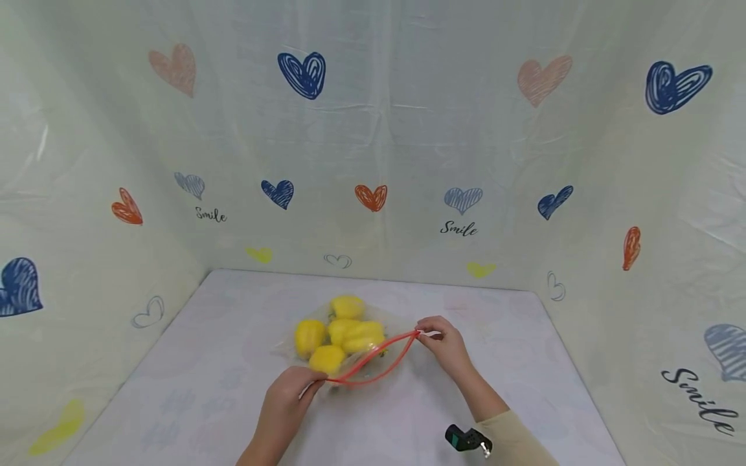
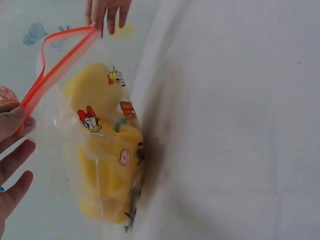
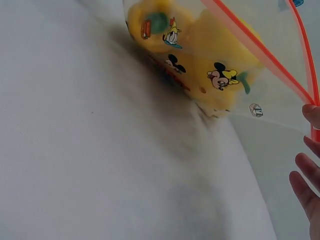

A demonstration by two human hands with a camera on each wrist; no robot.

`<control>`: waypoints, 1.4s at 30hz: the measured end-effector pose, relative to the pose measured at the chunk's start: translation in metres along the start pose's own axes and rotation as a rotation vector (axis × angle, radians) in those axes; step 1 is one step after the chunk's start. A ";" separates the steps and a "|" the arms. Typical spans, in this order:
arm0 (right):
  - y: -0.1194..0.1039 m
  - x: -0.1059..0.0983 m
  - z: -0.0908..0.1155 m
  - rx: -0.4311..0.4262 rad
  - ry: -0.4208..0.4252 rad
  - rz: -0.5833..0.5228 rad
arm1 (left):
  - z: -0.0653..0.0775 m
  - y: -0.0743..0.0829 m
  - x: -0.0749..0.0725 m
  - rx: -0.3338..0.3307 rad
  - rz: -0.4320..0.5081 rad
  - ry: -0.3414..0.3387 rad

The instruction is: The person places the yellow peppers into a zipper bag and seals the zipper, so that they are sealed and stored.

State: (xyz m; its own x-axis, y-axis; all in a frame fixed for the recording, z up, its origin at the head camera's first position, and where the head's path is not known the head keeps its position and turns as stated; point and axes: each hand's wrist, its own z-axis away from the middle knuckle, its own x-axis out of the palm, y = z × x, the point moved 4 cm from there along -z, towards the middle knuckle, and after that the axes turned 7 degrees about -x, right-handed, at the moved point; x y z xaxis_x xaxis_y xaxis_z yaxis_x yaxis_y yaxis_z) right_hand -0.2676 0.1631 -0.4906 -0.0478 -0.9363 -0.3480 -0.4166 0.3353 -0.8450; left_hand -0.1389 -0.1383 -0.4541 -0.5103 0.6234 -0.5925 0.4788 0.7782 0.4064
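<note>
Several yellow bell peppers (image 1: 344, 329) lie inside a clear zip bag (image 2: 55, 115) printed with cartoon figures. The bag's red zip edge (image 1: 373, 355) bows apart in the middle, so its mouth gapes. My left hand (image 1: 291, 391) pinches the near-left corner of that edge between thumb and finger. At the far-right corner, my right hand (image 1: 445, 343) pinches the other end. In the right wrist view, the remaining right-hand fingers (image 3: 302, 187) are spread away from the bag. Green stems show through the plastic in both wrist views.
A white table (image 1: 221, 401) carries the bag. Curtains (image 1: 373, 142) printed with hearts and "Smile" stand behind it and at both sides. A small black device (image 1: 466, 439) is by the right forearm, next to a beige sleeve (image 1: 513, 440).
</note>
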 end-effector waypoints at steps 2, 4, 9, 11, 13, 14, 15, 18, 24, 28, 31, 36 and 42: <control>-0.003 -0.003 -0.001 -0.012 -0.007 -0.005 | -0.003 -0.001 -0.002 0.006 -0.010 0.007; -0.008 -0.007 -0.002 -0.026 -0.011 -0.012 | -0.006 -0.001 -0.004 0.018 -0.022 0.015; -0.021 -0.016 -0.003 -0.061 -0.012 -0.014 | -0.015 0.000 -0.012 0.028 -0.018 0.038; -0.025 -0.020 -0.004 -0.071 -0.016 0.000 | -0.020 0.000 -0.017 0.016 -0.012 0.056; -0.030 -0.023 -0.005 -0.080 -0.023 0.018 | -0.025 0.001 -0.021 0.009 -0.006 0.073; -0.032 -0.025 -0.005 -0.083 -0.026 0.027 | -0.028 0.001 -0.023 0.010 -0.009 0.079; -0.035 -0.027 -0.006 -0.087 -0.029 0.036 | -0.030 0.001 -0.024 0.015 -0.013 0.085; -0.043 -0.031 -0.006 -0.083 -0.042 0.052 | -0.038 0.001 -0.029 0.032 -0.037 0.086; -0.058 -0.036 -0.007 -0.100 -0.074 0.061 | -0.050 0.000 -0.038 0.010 -0.032 0.083; -0.066 -0.040 -0.007 -0.105 -0.093 0.050 | -0.057 0.001 -0.042 -0.014 0.010 0.097; -0.072 -0.043 -0.008 -0.120 -0.106 0.037 | -0.062 0.003 -0.045 -0.010 0.027 0.115; -0.079 -0.048 -0.008 -0.149 -0.115 0.020 | -0.071 0.005 -0.046 -0.024 0.025 0.121; -0.084 -0.052 -0.009 -0.120 -0.111 0.018 | -0.080 0.004 -0.042 -0.058 0.043 0.114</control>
State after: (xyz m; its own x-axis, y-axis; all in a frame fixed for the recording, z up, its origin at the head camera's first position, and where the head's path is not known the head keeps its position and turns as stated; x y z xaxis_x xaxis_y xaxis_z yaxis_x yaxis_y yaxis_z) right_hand -0.2383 0.1828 -0.3983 0.0419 -0.9107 -0.4109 -0.5222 0.3306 -0.7861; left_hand -0.1729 -0.1555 -0.3723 -0.5698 0.6585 -0.4916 0.4620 0.7514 0.4711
